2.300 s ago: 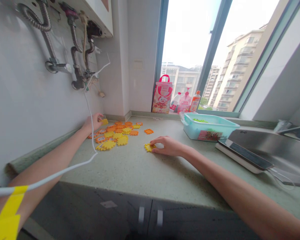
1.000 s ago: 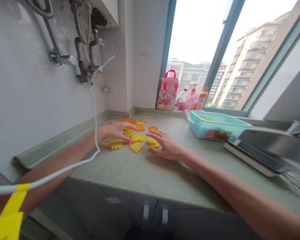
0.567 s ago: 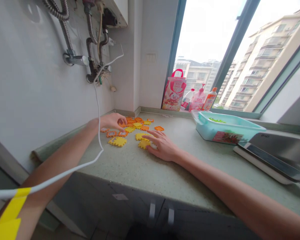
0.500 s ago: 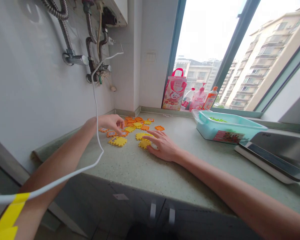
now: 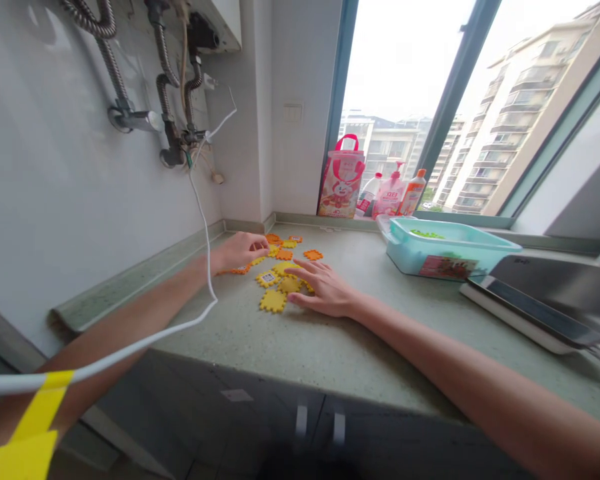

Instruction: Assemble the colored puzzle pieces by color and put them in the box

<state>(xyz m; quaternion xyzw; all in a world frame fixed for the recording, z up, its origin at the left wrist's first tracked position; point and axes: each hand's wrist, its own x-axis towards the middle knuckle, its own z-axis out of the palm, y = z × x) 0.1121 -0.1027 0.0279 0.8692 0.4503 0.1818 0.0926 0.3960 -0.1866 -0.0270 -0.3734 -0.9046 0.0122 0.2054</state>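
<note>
My left hand is bent downward over orange and yellow toothed-edge tiles, its fingers curled together; what lies under the fingertips is hidden. A yellow tile shows just beyond those fingers, and an orange tile lies partly under the hand. My right hand rests low over the counter with fingers spread, its fingertips touching or just above a group of yellow tiles. In that group, one tile bears a white printed patch and another plain yellow tile lies nearest the counter's front.
A white cable hangs across my left forearm. Farther right on the counter stand a turquoise basket and a dark-topped white device. A pink bag and several bottles line the windowsill.
Yellow tiles from near my left hand now lie beside the group at my right hand. My left hand has shifted slightly right and back over the pile; my right hand stays spread.
</note>
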